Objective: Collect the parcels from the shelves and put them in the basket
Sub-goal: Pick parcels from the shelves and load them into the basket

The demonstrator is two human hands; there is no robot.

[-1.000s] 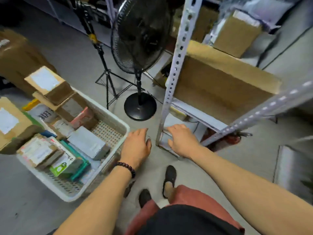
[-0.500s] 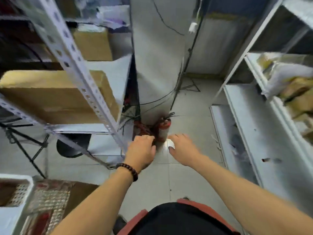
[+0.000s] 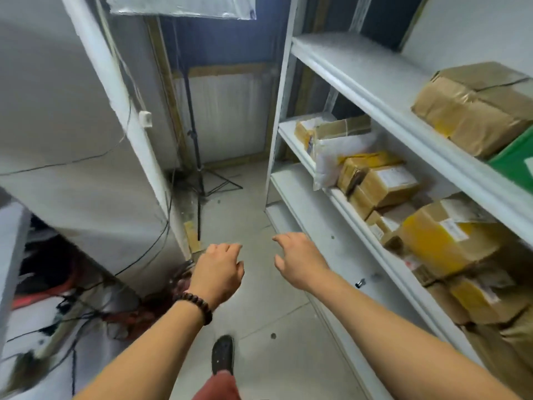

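Big swing: a sec ago the basket sat just left of the left grip, w/ a fan and a rack beyond. Now the basket's out of frame and the view has turned onto fresh shelves (image 3: 360,226) to the right of the right grip (image 3: 300,264). Both grips are empty. The left grip (image 3: 219,272), bracelet (image 3: 196,306) at the wrist, has fingers loosely curled on nothing. The right grip is the same, released, fingers drooping, stretched fwd over the floor (image 3: 259,313). Neither touches a shelf yet. Reads as heading in for the next pick, nothing in hand so far. The parcels (image 3: 386,186) are close: a row on the mid shelf, up and right of the right grip, w/ a white mailer bag (image 3: 340,157) at the far end. A yellow-taped box (image 3: 444,241) sits further right on the same shelf, and a big box (image 3: 476,108) is on the top shelf beside a green box (image 3: 516,160). Room: narrow aisle, pale tiles under both grips. A grey panel (image 3: 72,125) w/ trailing cables (image 3: 86,313) stands left of the left grip, and a tripod (image 3: 199,168) stands beyond both by the back wall. Basket is prob. behind now, so each pick means a turn back.
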